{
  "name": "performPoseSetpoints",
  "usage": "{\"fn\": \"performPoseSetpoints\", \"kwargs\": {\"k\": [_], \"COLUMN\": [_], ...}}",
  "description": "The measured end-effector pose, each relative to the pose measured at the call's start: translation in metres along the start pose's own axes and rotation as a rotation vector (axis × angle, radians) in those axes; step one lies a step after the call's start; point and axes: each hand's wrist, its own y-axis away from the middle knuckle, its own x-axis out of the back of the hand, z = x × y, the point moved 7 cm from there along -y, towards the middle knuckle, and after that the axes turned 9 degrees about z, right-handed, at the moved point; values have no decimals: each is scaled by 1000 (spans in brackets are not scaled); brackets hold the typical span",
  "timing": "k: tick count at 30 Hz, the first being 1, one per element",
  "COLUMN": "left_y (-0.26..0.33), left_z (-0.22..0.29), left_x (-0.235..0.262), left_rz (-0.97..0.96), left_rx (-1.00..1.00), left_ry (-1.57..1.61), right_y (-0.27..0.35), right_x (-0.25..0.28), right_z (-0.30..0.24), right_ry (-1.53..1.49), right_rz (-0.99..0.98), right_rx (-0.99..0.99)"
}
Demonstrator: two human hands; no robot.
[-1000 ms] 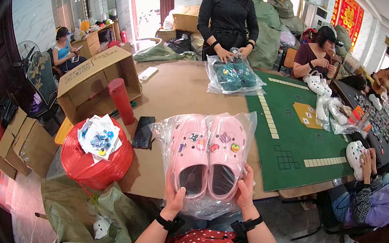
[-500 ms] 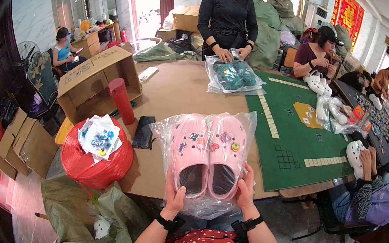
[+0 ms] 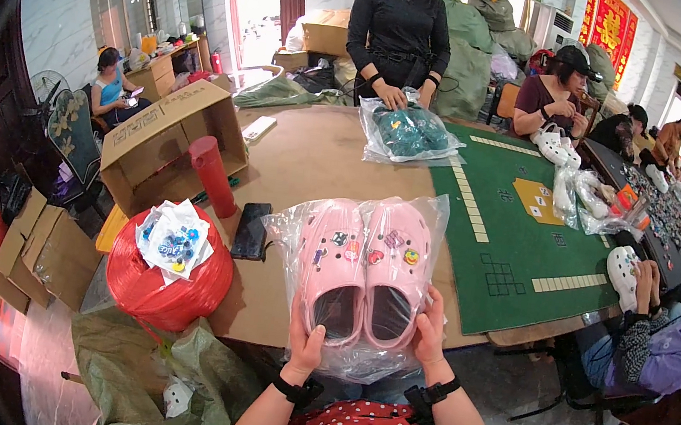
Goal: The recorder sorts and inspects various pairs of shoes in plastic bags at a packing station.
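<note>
Between my two hands is a pair of pink clogs [image 3: 332, 276] inside a clear plastic bag [image 3: 432, 224], toes pointing away from me. Small colourful charms dot their uppers. My left hand [image 3: 305, 341] grips the heel end on the left, thumb on top. On the right side, my right hand [image 3: 430, 332] presses around the other heel through the plastic. The fingers beneath are partly hidden. Across the table, a person in black rests a hand on a bag of dark green clogs [image 3: 410, 131].
Left of the clogs lie a black phone [image 3: 252, 231], a red cylinder [image 3: 213, 177], an open cardboard box [image 3: 140, 130] and a red twine roll [image 3: 131, 271] topped by white plastic with blue pieces. A green mat [image 3: 504, 277] covers the table's right; co-workers handle white clogs [image 3: 622, 280] there.
My hands and the bagged clogs stay in place. The person across the table has shifted the hand on the right off the green clogs' bag slightly.
</note>
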Motion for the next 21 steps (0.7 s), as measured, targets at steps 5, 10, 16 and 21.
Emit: {"fn": "performPoseSetpoints", "kwargs": {"k": [5, 10, 16, 21], "left_y": [1, 0, 0, 0], "left_z": [-1, 3, 2, 0], "left_x": [1, 0, 0, 1], "left_rz": [2, -4, 4, 14], "left_rx": [-16, 14, 20, 7], "left_ry": [-40, -9, 4, -23], "right_y": [0, -1, 0, 0], "right_x": [-2, 0, -3, -2], "right_z": [0, 2, 0, 0], "right_ry": [-19, -20, -31, -17], "right_rz": [2, -4, -14, -8], "right_rx": [-11, -1, -5, -2]}}
